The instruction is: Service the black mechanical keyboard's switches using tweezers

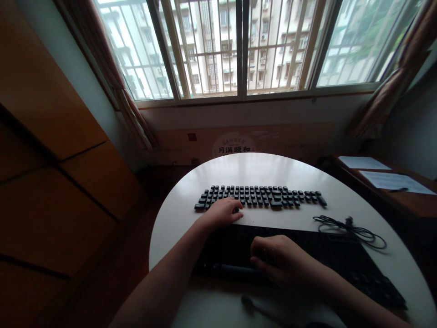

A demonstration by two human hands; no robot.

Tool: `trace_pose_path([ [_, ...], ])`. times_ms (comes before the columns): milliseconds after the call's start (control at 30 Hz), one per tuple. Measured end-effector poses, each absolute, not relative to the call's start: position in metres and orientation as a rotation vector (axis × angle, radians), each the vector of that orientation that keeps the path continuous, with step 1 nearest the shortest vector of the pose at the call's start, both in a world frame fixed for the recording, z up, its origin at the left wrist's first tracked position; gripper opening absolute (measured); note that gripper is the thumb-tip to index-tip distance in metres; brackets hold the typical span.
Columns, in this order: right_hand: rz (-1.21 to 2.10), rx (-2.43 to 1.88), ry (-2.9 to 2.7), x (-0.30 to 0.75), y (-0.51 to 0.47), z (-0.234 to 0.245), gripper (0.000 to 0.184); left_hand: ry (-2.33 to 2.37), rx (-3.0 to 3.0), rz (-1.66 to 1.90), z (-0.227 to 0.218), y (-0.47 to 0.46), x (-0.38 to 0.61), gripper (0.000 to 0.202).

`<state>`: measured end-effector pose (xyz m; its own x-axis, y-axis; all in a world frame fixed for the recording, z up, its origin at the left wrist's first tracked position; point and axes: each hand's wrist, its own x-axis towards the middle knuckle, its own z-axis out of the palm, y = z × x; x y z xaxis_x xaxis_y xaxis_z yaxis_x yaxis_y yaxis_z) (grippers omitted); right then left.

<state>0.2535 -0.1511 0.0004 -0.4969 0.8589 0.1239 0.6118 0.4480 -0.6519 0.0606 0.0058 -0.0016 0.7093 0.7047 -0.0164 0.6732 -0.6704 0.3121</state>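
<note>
Loose black keycaps (252, 196) lie in rows on the white round table (259, 168). At the near edge of these rows is my left hand (223, 212), its thumb and fingers closed around a small black keycap (236, 209). Closer to me lies a black keyboard base (300, 239), with some keys still showing at its right end. Above its middle, my right hand (276, 255) is curled shut with the fingertips pressed together. Whatever sits inside that hand, if anything, is hidden.
A coiled black cable (358, 230) rests right of the keyboard base. Near me is a blurred dark stick-like tool (249, 303) with a rounded end. Papers (396, 182) and a pen (398, 189) lie on a brown desk at right. A barred window (242, 50) is ahead.
</note>
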Motion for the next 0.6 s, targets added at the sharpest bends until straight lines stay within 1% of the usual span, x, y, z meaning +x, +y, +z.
trace_pose_path([
  [600, 0.754, -1.236, -2.257, 0.2529, -0.1514, 0.0008, 0.008, 1.074, 2.61, 0.17, -0.0036, 0.0075, 0.0586, 0.029],
])
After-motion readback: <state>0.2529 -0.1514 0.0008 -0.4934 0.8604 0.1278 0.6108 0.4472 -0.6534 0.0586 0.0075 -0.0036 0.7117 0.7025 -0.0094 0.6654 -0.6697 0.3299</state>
